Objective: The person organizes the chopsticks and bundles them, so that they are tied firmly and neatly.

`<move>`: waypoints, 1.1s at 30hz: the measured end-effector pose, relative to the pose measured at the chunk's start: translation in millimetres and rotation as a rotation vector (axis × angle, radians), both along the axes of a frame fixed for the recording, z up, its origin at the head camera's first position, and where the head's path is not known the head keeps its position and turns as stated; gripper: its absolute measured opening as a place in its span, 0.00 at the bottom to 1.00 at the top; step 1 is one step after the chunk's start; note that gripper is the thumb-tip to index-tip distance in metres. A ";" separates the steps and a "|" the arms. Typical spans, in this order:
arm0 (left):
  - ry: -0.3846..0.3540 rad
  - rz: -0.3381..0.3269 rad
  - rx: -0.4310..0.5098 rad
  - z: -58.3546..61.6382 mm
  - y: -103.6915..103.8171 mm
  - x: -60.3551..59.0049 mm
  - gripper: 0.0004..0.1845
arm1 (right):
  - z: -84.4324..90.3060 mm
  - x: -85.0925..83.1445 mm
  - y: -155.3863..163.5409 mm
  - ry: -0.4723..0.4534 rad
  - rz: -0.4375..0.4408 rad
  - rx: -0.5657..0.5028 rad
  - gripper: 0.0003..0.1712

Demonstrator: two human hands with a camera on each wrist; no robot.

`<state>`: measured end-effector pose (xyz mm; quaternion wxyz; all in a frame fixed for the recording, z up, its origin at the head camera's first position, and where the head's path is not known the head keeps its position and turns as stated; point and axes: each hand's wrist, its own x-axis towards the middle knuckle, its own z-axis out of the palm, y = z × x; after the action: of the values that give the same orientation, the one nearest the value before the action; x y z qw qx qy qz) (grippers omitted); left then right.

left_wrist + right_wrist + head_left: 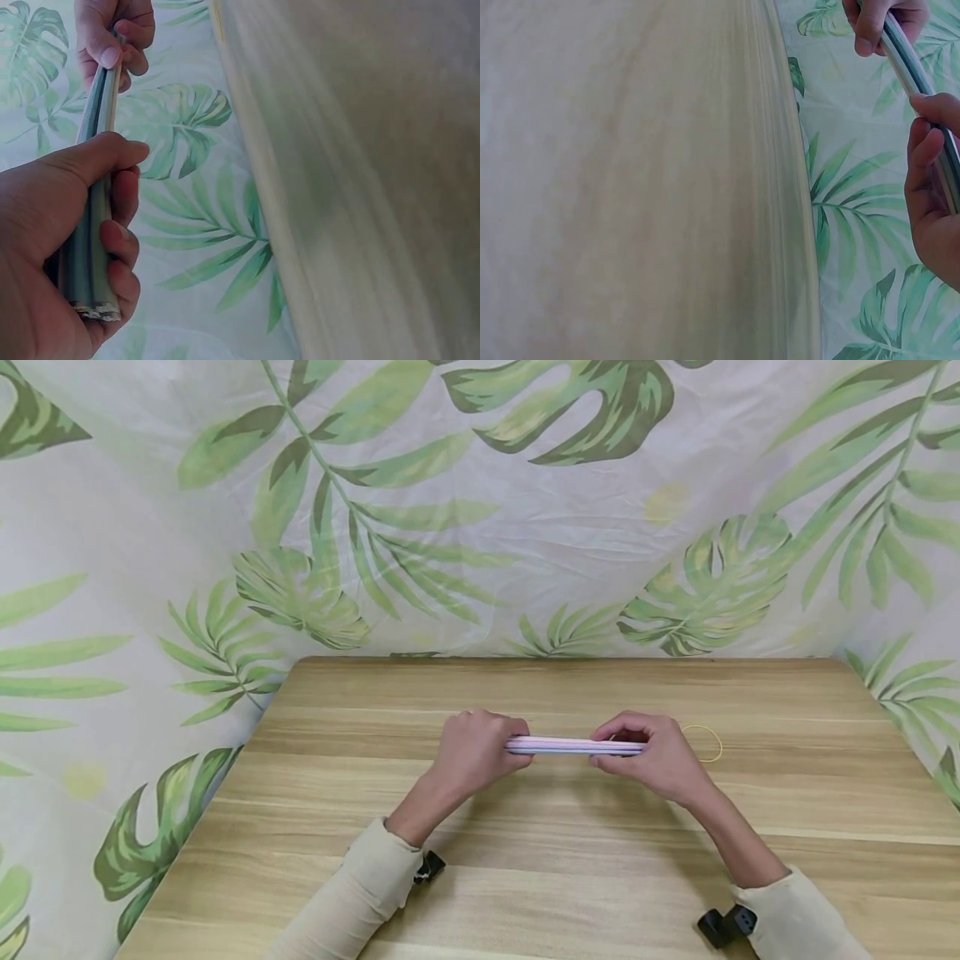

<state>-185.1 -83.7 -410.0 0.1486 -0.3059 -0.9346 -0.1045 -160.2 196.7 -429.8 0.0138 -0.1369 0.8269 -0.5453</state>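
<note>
Nearest the viewer, two beige sleeves [360,893] run forward over the pale wooden tabletop [570,877], each with a small black wrist-mounted device [429,867] beside it. Ahead of them, the left hand [474,752] wraps its fingers [120,255] and thumb around one end of a slim bundle of pale pink and white straws [573,745], held level just above the wood. The right hand [654,758] pinches the other end between curled fingers and thumb [930,150]. The bundle spans the gap between both sets of fingers. Just beyond the right fingers a thin yellow rubber band [708,742] lies flat on the table. Farthest back hangs a white cloth printed with green leaves [480,510].
</note>
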 end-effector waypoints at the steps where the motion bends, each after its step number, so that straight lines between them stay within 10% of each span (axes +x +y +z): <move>1: 0.002 -0.005 -0.012 1.0 -0.4 0.0 0.10 | 0.0 0.1 -0.2 -0.001 0.003 -0.001 0.13; 13: -0.028 -0.148 -0.080 3.8 -3.4 -4.4 0.12 | 0.0 2.1 -1.7 -0.001 0.027 -0.014 0.13; 33: -0.077 -0.162 -0.061 1.9 -8.3 -8.4 0.08 | 0.5 0.4 -2.4 -0.029 0.063 -0.023 0.14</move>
<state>-193.5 -91.9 -408.1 0.0944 -0.3805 -0.9146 -0.0992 -159.8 194.3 -429.3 0.0414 -0.1549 0.8155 -0.5561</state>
